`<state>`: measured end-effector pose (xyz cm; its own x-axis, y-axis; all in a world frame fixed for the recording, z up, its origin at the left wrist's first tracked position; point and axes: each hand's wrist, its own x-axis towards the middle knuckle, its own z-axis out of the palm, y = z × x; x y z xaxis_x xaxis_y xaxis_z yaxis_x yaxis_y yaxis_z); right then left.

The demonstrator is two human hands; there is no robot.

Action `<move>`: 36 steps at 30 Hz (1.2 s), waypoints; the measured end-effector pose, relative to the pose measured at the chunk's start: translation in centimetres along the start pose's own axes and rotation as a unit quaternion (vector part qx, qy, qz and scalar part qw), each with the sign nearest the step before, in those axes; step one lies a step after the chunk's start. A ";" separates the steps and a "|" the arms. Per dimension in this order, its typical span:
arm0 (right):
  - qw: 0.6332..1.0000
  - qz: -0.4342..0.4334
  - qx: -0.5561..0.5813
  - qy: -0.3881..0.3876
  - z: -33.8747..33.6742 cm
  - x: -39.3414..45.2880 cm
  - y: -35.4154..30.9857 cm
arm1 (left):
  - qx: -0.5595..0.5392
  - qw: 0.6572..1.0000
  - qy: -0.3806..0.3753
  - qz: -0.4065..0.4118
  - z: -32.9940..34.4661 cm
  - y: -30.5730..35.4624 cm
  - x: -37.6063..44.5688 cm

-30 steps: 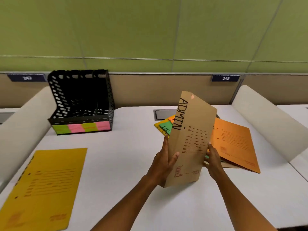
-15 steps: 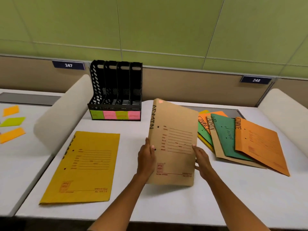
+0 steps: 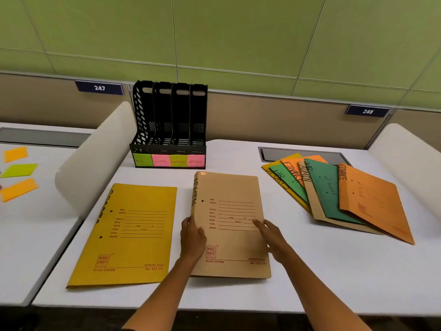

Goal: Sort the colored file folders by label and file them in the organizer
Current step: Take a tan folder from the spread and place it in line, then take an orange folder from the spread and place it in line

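My left hand [image 3: 192, 237] gripped the spine edge of the tan folder [image 3: 235, 244]; my right hand [image 3: 272, 236] rested straight-fingered on its cover. It lay on the table [image 3: 322, 278] just beside the yellow folder [image 3: 133, 235]. Its spine lettering was too skewed to read.

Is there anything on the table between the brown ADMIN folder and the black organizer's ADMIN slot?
Nothing visible: only bare table lies between the brown folder and the organizer; its rightmost slot, labelled ADMIN, looks empty.

Cannot make out the blurred spine lettering on the flat yellow card folder [image 3: 128, 235] at 8 o'clock.
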<state>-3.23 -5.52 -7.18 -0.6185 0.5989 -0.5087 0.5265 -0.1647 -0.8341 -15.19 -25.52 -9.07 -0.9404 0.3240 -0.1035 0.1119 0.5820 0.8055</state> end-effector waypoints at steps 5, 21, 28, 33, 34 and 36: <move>0.999 0.014 -0.032 0.021 0.2 -0.1 0.9 | -0.003 0.999 -0.049 0.001 0.5 -1.0 -0.3; 0.992 -0.015 -0.124 0.011 0.9 -1.3 2.1 | 0.074 0.990 -0.118 0.000 0.8 -2.7 -1.3; 0.974 -0.088 -0.207 0.015 0.7 -2.1 3.1 | 0.119 0.987 -0.091 0.051 1.0 -1.8 -1.6; 0.944 -0.104 -0.306 0.064 -0.3 -2.3 4.2 | 0.134 0.981 -0.103 0.091 2.5 -0.3 -2.0; 0.936 -0.102 -0.329 0.074 -0.7 -2.3 4.4 | 0.137 0.980 -0.108 0.098 2.9 0.1 -2.1; 0.923 -0.101 -0.360 0.091 -1.5 -2.5 4.7 | 0.144 0.976 -0.117 0.113 3.6 1.0 -2.2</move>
<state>1.65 -6.64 -9.52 -0.6727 0.6933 -0.2587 0.7030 0.4896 -0.5158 -11.82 -22.97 -10.15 -0.7852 0.6111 -0.1000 0.4259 0.6502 0.6292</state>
